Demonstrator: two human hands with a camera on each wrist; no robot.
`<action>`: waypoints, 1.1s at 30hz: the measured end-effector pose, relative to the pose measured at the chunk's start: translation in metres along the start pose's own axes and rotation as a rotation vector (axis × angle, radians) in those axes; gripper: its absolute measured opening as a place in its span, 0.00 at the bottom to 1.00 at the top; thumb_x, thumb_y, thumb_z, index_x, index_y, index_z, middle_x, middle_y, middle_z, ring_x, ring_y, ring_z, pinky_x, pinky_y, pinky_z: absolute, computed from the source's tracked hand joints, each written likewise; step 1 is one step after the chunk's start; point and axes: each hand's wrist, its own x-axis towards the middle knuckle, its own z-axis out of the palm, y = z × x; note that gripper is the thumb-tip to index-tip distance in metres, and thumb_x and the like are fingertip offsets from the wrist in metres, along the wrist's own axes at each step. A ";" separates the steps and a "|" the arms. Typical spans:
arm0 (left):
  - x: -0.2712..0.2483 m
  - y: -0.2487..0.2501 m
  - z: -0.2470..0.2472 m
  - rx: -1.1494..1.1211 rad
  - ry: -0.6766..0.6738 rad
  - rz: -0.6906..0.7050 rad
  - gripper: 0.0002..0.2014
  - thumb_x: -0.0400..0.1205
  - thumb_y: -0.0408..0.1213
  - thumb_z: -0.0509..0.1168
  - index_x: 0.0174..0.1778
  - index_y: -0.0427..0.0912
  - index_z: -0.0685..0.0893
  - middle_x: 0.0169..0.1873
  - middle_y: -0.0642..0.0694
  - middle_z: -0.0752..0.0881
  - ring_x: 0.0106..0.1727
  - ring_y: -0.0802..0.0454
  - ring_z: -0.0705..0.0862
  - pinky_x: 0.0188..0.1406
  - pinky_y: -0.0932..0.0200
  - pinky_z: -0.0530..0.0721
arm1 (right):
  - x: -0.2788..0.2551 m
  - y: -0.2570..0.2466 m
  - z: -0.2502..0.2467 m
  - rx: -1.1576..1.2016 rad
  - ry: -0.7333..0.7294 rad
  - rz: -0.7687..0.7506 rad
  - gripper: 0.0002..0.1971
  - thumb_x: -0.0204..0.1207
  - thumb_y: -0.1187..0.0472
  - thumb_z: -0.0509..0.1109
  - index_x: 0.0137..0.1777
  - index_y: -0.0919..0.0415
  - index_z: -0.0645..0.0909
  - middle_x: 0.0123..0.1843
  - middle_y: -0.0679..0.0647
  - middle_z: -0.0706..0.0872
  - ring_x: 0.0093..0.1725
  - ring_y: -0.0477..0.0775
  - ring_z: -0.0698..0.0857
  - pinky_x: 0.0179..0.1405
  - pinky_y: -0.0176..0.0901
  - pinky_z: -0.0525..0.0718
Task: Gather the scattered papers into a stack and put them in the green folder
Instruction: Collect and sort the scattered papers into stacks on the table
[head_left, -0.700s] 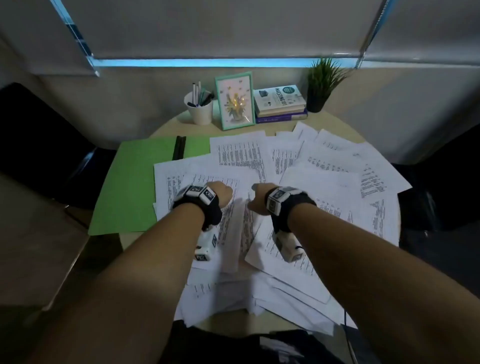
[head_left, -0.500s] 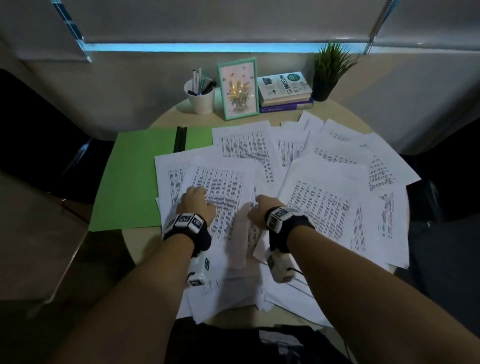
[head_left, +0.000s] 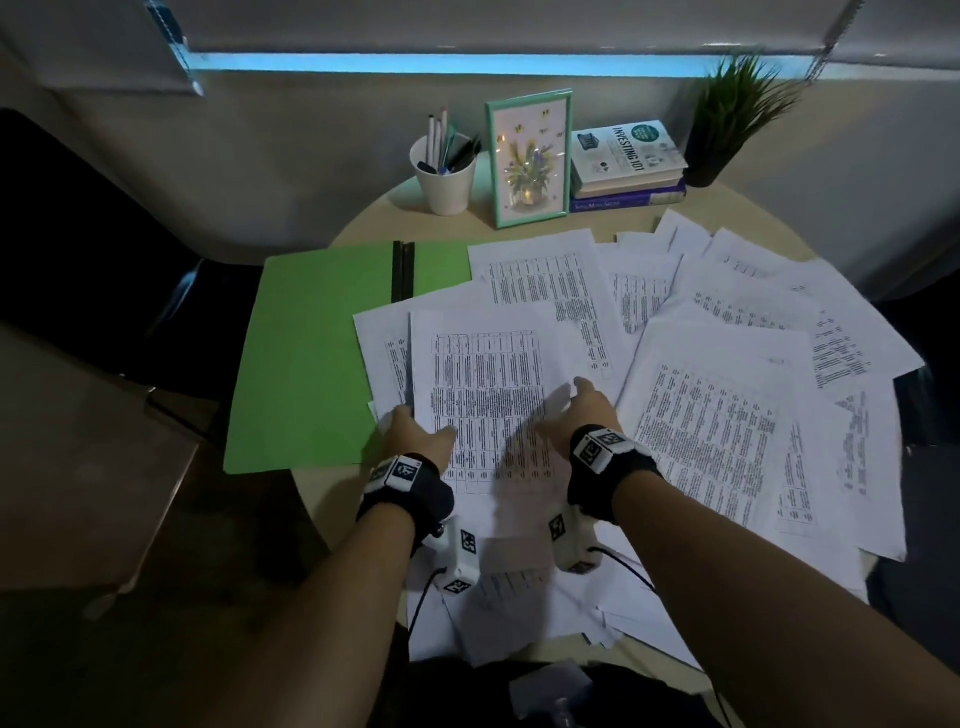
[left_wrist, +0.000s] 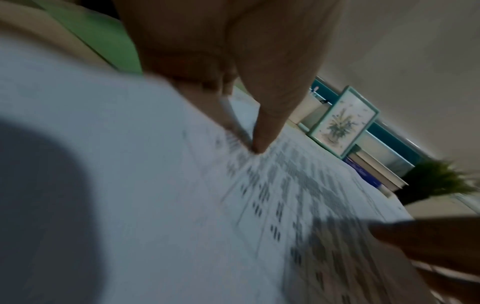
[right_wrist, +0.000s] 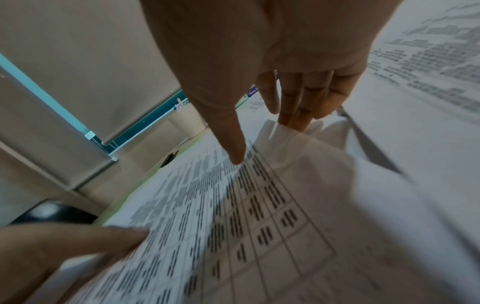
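Observation:
White printed papers (head_left: 727, 415) lie scattered over the round table. One top sheet (head_left: 488, 384) lies in the middle between my hands. My left hand (head_left: 418, 434) pinches its left edge, thumb (left_wrist: 259, 144) on top and fingers underneath. My right hand (head_left: 582, 410) holds its right edge, thumb (right_wrist: 235, 156) on the print and fingers (right_wrist: 293, 111) tucked under the lifted, curled edge. The green folder (head_left: 311, 353) lies open at the left with a black spine (head_left: 402, 270). Papers overlap its right side. A strip of the folder (left_wrist: 103, 37) shows behind my left hand.
At the back of the table stand a white pen cup (head_left: 444, 176), a framed flower picture (head_left: 530, 156), stacked books (head_left: 628, 161) and a potted plant (head_left: 737, 114). The table edge (head_left: 322, 499) is near my left wrist. A brown surface (head_left: 78, 467) sits lower left.
My hands, which were close together on top of the pile, have spread apart to the left and right edges of the top sheet and taken hold of it.

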 end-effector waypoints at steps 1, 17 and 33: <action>-0.001 0.000 0.002 0.004 -0.033 0.022 0.36 0.81 0.47 0.68 0.82 0.40 0.61 0.78 0.42 0.70 0.73 0.38 0.75 0.67 0.50 0.76 | 0.003 -0.001 0.001 0.039 0.012 0.011 0.31 0.75 0.50 0.70 0.75 0.61 0.67 0.65 0.60 0.80 0.63 0.64 0.81 0.62 0.57 0.82; 0.003 -0.027 -0.051 -0.125 0.238 0.126 0.19 0.82 0.40 0.67 0.67 0.39 0.75 0.63 0.42 0.81 0.60 0.41 0.82 0.52 0.55 0.79 | -0.013 0.003 -0.087 0.470 0.234 -0.136 0.08 0.77 0.57 0.73 0.51 0.60 0.82 0.37 0.49 0.85 0.33 0.46 0.83 0.28 0.33 0.75; 0.048 0.021 -0.048 0.251 0.234 0.254 0.12 0.83 0.41 0.65 0.56 0.37 0.83 0.57 0.37 0.86 0.51 0.38 0.82 0.51 0.52 0.78 | -0.057 0.022 -0.118 0.444 0.322 -0.266 0.12 0.80 0.59 0.69 0.59 0.64 0.81 0.41 0.49 0.84 0.36 0.39 0.80 0.29 0.32 0.73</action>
